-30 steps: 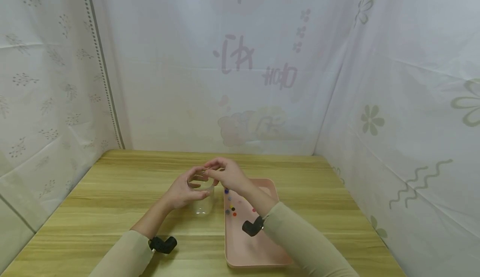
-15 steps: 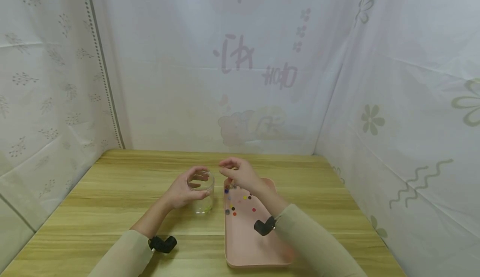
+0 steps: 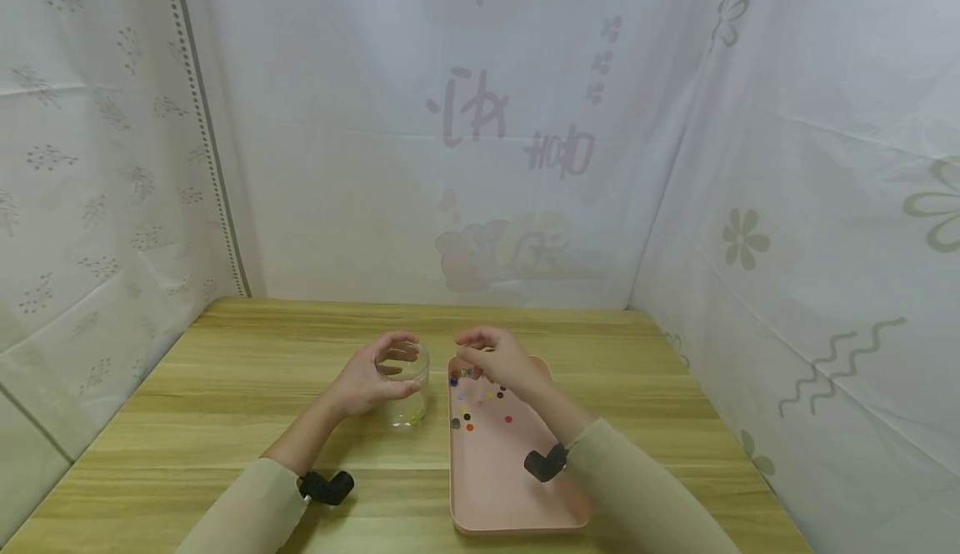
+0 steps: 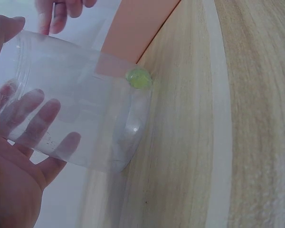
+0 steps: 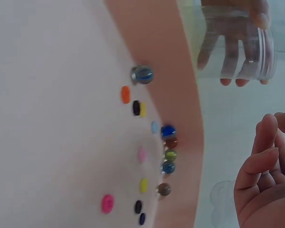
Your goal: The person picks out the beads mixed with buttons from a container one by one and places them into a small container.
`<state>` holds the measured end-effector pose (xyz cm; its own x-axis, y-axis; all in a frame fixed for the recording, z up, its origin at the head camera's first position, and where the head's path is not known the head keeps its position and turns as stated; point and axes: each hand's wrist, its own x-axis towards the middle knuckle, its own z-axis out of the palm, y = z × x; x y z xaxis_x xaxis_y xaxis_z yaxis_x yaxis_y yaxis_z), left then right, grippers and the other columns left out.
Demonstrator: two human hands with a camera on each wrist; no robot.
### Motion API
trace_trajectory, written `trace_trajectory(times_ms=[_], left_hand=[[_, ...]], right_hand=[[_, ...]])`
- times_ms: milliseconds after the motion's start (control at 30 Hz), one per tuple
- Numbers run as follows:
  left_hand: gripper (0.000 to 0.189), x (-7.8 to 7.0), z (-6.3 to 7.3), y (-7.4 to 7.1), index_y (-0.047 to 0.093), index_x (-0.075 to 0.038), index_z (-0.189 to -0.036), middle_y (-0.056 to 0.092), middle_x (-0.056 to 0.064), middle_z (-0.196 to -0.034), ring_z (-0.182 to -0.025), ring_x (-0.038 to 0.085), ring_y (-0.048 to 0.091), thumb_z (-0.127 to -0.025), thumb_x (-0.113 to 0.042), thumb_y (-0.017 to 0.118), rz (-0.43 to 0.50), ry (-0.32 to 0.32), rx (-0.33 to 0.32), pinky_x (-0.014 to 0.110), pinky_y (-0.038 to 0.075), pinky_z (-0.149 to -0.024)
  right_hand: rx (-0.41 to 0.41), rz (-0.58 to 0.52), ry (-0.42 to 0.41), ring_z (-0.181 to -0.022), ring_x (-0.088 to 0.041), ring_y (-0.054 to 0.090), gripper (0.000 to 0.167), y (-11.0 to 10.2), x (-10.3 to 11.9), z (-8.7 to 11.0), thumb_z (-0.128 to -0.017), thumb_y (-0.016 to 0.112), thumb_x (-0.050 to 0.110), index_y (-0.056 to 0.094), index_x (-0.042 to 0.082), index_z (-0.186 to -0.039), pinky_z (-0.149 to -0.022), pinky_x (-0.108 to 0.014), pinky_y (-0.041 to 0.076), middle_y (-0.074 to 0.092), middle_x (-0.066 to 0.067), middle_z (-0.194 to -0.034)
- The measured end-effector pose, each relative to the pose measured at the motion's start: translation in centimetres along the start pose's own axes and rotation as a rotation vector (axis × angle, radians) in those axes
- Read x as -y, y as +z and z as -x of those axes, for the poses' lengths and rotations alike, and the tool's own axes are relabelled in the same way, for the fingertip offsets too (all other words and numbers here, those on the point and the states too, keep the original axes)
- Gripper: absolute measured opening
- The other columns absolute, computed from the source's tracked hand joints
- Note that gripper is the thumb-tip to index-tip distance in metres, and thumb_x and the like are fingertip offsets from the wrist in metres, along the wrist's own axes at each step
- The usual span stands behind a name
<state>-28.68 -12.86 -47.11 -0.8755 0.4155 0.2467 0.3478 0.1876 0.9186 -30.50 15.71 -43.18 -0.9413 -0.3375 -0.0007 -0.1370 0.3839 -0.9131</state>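
A clear jar (image 3: pixel 407 402) stands upright on the table, and my left hand (image 3: pixel 362 385) grips it around the upper part. At its bottom, in the left wrist view, sits yellow-green glass (image 4: pixel 138 78) that looks like marbles. My right hand (image 3: pixel 501 362) hovers over the far end of the pink tray (image 3: pixel 517 487), fingers loosely bent, with nothing visible in them. Several marbles lie along the tray's far wall, among them a blue marble (image 5: pixel 168 131); a striped marble (image 5: pixel 143 74) is apart from them. Small buttons are scattered nearby, including a pink button (image 5: pixel 108 204) and an orange button (image 5: pixel 126 94).
The wooden table (image 3: pixel 225 371) carries the jar, with the tray to its right. White printed curtains (image 3: pixel 337 162) enclose the back and sides. Each wrist bears a black camera, the left camera (image 3: pixel 326 488) low over the table and the right camera (image 3: pixel 545 462) above the tray.
My right hand has moved away from the jar's mouth, right and over the tray. Yellow-green glass now shows in the jar's bottom. My left hand stays on the jar.
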Motion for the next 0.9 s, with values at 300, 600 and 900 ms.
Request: trace_trajectory(times_ms=[300, 600, 900], left_hand=[[0.069, 0.1, 0.0, 0.0, 0.055, -0.010, -0.151, 0.066, 0.021, -0.144, -0.136, 0.052, 0.063, -0.091, -0.018, 0.087, -0.020, 0.016, -0.004, 0.064, 0.056, -0.110], [0.072, 0.3, 0.0, 0.0, 0.054, -0.003, -0.151, 0.066, 0.023, -0.143, -0.135, 0.052, 0.062, -0.090, -0.017, 0.087, -0.023, 0.021, -0.002, 0.068, 0.054, -0.111], [0.071, 0.0, 0.0, 0.0, 0.055, -0.007, -0.151, 0.066, 0.020, -0.144, -0.136, 0.048, 0.063, -0.090, -0.018, 0.088, -0.018, 0.002, -0.004, 0.065, 0.056, -0.111]], right_hand=[[0.006, 0.015, 0.036, -0.083, -0.046, 0.069, 0.031, -0.5, -1.7, 0.7, -0.104, 0.077, 0.032, 0.076, 0.017, -0.130, -0.059, -0.036, 0.052, 0.073, -0.023, -0.111], [0.022, 0.016, 0.014, -0.075, -0.024, 0.072, 0.029, -0.9, -2.8, 1.1, -0.107, 0.073, 0.027, 0.074, 0.011, -0.131, -0.061, -0.034, 0.053, 0.075, -0.029, -0.114], [0.020, 0.023, 0.059, -0.081, -0.040, 0.072, 0.025, -0.7, -3.3, 1.7, -0.106, 0.075, 0.030, 0.076, 0.015, -0.126, -0.060, -0.028, 0.048, 0.073, -0.027, -0.115]])
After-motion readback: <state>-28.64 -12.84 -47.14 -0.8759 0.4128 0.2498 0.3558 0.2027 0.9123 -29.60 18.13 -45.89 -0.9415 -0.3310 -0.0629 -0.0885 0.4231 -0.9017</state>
